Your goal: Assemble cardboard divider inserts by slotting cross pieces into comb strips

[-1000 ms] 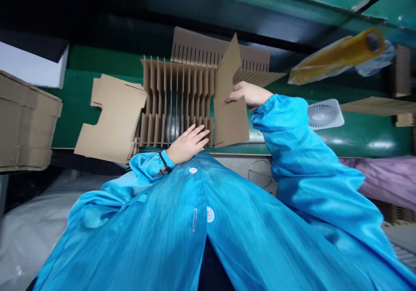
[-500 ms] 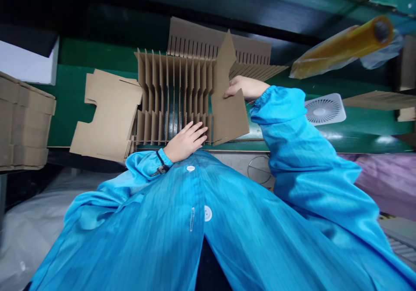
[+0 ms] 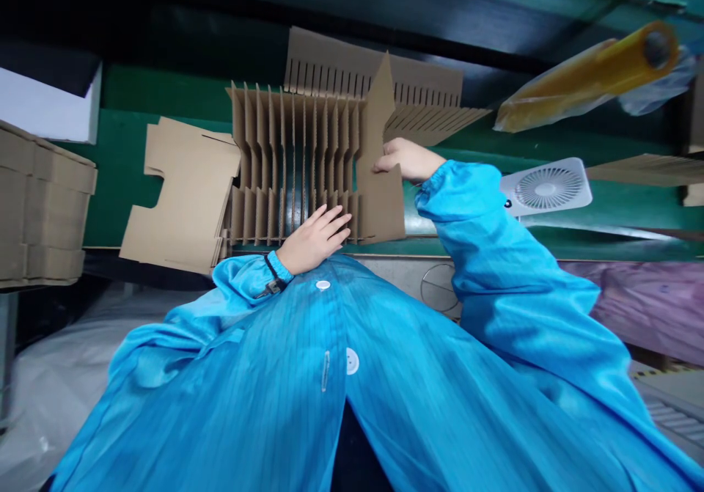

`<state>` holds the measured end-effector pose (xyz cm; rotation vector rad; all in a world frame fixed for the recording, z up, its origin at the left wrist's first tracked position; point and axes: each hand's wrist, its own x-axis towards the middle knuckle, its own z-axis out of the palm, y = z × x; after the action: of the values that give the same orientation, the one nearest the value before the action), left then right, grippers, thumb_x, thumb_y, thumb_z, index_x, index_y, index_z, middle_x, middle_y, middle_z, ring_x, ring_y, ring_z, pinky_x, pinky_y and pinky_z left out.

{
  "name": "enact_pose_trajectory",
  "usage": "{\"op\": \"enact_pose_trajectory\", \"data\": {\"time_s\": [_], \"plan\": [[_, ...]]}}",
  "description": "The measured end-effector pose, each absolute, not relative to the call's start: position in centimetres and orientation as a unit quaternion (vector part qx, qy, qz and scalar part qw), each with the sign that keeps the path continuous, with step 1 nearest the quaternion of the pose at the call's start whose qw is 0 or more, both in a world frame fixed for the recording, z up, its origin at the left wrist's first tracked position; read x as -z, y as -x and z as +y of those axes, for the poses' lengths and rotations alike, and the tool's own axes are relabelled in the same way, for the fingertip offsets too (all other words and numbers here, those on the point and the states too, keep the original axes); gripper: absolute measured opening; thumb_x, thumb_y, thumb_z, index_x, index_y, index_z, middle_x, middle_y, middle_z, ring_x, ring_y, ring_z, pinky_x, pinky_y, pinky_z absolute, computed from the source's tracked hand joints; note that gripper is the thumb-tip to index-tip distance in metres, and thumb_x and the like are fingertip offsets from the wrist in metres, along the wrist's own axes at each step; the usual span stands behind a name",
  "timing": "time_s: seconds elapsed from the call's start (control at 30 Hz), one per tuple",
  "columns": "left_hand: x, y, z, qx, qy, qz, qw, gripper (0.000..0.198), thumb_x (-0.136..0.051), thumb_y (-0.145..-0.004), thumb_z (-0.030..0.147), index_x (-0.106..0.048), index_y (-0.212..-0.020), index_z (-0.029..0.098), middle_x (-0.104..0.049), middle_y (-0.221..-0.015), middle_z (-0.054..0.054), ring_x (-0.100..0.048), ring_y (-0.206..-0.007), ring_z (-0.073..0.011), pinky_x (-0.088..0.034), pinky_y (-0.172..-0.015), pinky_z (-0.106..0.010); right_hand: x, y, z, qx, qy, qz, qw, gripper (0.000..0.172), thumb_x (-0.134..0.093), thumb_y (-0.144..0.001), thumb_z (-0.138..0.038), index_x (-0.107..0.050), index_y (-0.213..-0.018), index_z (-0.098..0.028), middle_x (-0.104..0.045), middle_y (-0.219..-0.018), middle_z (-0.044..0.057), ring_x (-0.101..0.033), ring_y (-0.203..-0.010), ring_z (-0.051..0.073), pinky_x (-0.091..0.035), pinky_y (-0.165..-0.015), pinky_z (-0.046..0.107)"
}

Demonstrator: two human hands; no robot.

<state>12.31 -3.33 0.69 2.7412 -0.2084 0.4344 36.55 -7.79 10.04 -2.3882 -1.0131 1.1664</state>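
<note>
A cardboard divider grid (image 3: 291, 162) of several upright slotted strips stands on the green table (image 3: 132, 177). My left hand (image 3: 314, 239) lies flat with fingers stretched on the grid's near edge. My right hand (image 3: 404, 158) pinches a flat cardboard strip (image 3: 382, 184) held upright against the grid's right end. Both arms wear blue sleeves.
A pile of flat cut cardboard blanks (image 3: 184, 195) lies left of the grid, and slotted strips (image 3: 423, 107) lie behind it. Stacked cartons (image 3: 41, 206) stand far left. A white fan (image 3: 547, 188) and a yellow film roll (image 3: 588, 81) are at the right.
My right hand has brought the cardboard strip left and more upright, closer against the grid's right end. My left hand has stayed on the near edge.
</note>
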Motion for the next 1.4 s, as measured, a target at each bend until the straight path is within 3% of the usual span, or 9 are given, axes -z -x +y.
{"op": "enact_pose_trajectory", "data": {"time_s": [0.17, 0.43, 0.7, 1.07, 1.17, 1.3, 1.4], "plan": [[-0.6, -12.4, -3.3, -0.154, -0.966, -0.073, 0.193, 0.027, -0.063, -0.093, 0.019, -0.066, -0.117, 0.009, -0.06, -0.135, -0.019, -0.049, -0.136, -0.0347, -0.044, -0.111, -0.058, -9.0, -34.8, -7.9, -0.411, 0.839, -0.343, 0.104, 0.024, -0.049, -0.075, -0.005, -0.051, -0.055, -0.017, -0.047, -0.042, -0.001, -0.043, -0.038, 0.01, -0.04, -0.041, 0.022], [-0.4, -12.3, -3.2, -0.153, -0.966, -0.078, 0.192, 0.027, -0.064, -0.092, 0.019, -0.066, -0.118, 0.011, -0.061, -0.135, -0.018, -0.048, -0.137, -0.0339, -0.044, -0.111, -0.059, -9.2, -34.8, -8.1, -0.4, 0.842, -0.339, 0.126, 0.021, -0.048, -0.071, -0.006, -0.049, -0.054, -0.018, -0.045, -0.041, -0.001, -0.042, -0.038, 0.011, -0.038, -0.041, 0.023], [-0.4, -12.3, -3.3, -0.141, -0.963, -0.069, 0.22, 0.027, -0.063, -0.093, 0.017, -0.066, -0.119, 0.013, -0.059, -0.137, -0.018, -0.046, -0.139, -0.0333, -0.042, -0.111, -0.061, -8.7, -35.2, -8.7, -0.342, 0.838, -0.413, 0.104, 0.016, -0.047, -0.073, -0.009, -0.057, -0.063, -0.015, -0.06, -0.059, 0.006, -0.059, -0.062, 0.019, -0.048, -0.062, 0.027], [-0.2, -12.0, -3.3, -0.166, -0.965, -0.08, 0.186, 0.024, -0.062, -0.093, 0.019, -0.066, -0.116, 0.012, -0.061, -0.134, -0.018, -0.049, -0.136, -0.0331, -0.045, -0.11, -0.058, -2.6, -35.0, -7.6, -0.36, 0.834, -0.418, -0.005, 0.024, -0.047, -0.083, -0.01, -0.06, -0.063, -0.013, -0.068, -0.07, 0.013, -0.064, -0.077, 0.021, -0.047, -0.07, 0.024], [-0.4, -12.3, -3.5, -0.155, -0.965, -0.081, 0.196, 0.025, -0.062, -0.093, 0.019, -0.065, -0.116, 0.011, -0.061, -0.135, -0.018, -0.049, -0.136, -0.0336, -0.043, -0.111, -0.058, -1.5, -34.7, -7.4, -0.382, 0.83, -0.407, -0.004, 0.027, -0.047, -0.087, -0.011, -0.06, -0.063, -0.013, -0.067, -0.067, 0.012, -0.064, -0.07, 0.019, -0.048, -0.066, 0.024], [-1.8, -11.4, -2.0, -0.149, -0.96, -0.069, 0.225, 0.03, -0.063, -0.094, 0.03, -0.064, -0.119, 0.014, -0.057, -0.14, -0.017, -0.044, -0.14, -0.0329, -0.038, -0.115, -0.058, -2.3, -34.9, -7.7, -0.469, 0.812, -0.346, 0.041, 0.03, -0.046, -0.092, -0.013, -0.058, -0.065, -0.013, -0.057, -0.05, 0.004, -0.053, -0.046, 0.013, -0.042, -0.047, 0.022], [-2.4, -7.2, 1.4, -0.203, -0.946, 0.109, 0.23, 0.034, -0.057, -0.097, 0.036, -0.059, -0.127, 0.02, -0.053, -0.145, -0.014, -0.038, -0.144, -0.0307, -0.031, -0.118, -0.058, -4.7, -35.2, -9.0, -0.549, 0.786, -0.248, 0.136, 0.019, -0.055, -0.092, -0.017, -0.062, -0.075, -0.012, -0.054, -0.047, -0.001, -0.048, -0.041, 0.01, -0.041, -0.042, 0.019]]}}
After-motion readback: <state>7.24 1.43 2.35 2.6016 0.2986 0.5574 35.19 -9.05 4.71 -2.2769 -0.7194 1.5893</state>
